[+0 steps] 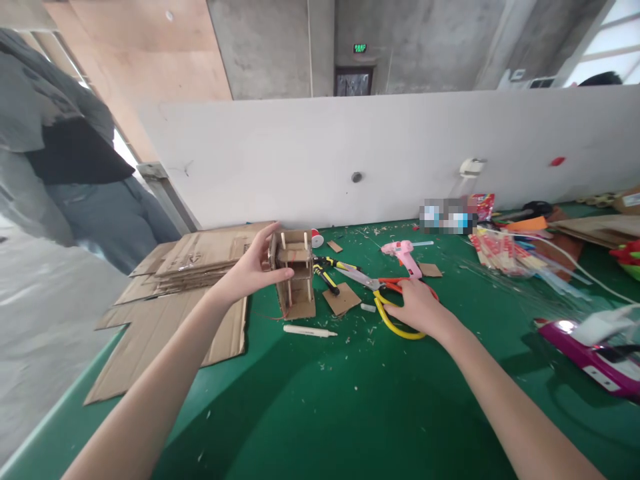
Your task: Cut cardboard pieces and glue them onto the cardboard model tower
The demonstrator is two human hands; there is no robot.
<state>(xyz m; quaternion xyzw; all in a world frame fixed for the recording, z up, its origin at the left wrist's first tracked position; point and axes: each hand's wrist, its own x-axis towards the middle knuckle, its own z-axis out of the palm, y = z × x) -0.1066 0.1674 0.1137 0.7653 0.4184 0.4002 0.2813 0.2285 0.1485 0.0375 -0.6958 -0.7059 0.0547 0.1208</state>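
Cardboard model (pixel 296 273) stands upright on the green table (pixel 350 413), my left hand (pixel 253 267) loosely cupped around its left side, while my right hand (pixel 417 307) rests flat and open on the scissors (pixel 385 293) lying just right of it.
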